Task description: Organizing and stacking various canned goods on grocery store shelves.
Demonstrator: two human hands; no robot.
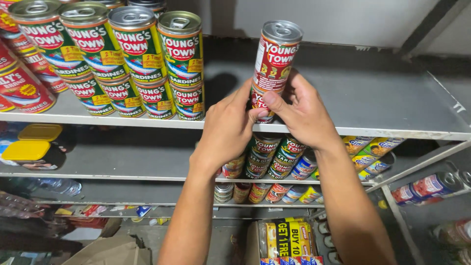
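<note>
Both of my hands are raised to the top shelf (373, 110). My left hand (228, 127) and my right hand (299, 110) wrap around the lower of two red sardine cans stacked one on the other. The upper red can (275, 56) stands upright on top, with its pull-tab lid showing. The lower can (259, 105) is mostly hidden by my fingers and sits at the shelf's front edge. To the left, green sardine cans (179, 64) stand stacked two high in a row.
More red cans (22, 86) fill the far left of the top shelf. Yellow-lidded tins (32, 142) and piled cans (274, 157) lie on the shelf below. Further cans (427, 186) lie at the lower right, and a yellow carton (289, 238) stands beneath.
</note>
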